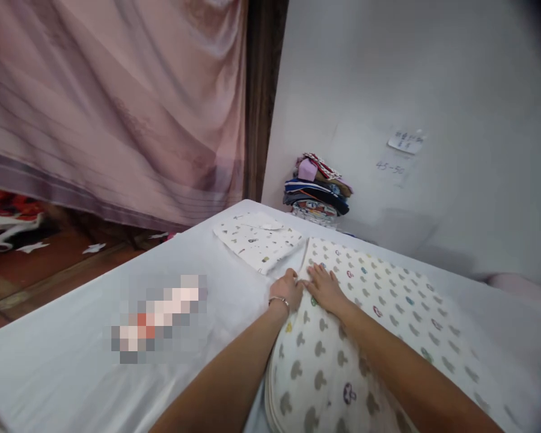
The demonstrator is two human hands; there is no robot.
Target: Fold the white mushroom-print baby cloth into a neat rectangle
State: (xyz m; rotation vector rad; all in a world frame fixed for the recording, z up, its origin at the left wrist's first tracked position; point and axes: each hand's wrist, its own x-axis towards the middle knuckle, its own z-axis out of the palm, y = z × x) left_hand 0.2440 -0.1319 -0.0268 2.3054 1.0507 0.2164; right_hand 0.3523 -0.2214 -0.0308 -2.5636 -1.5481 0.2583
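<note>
A layered white cloth [320,346] printed with grey mouse-head shapes and a few coloured ones spreads over the right part of the bed-like surface, its near end drooping in a rounded fold toward me. At its left edge my left hand [287,291], with a bracelet on the wrist, is closed with curled fingers on the cloth's border. My right hand [327,290] lies palm down on top of the same cloth, fingers stretched forward, its thumb side close to the left hand. Just beyond sits a smaller folded white cloth [256,243] with small scattered prints.
The white-covered surface [198,373] carries a pixelated patch on the left. A stack of folded clothes [318,189] stands at the far edge against the pale wall [478,198], which bears paper notes [404,141]. A pink curtain [139,108] hangs at left above a tiled floor [72,270].
</note>
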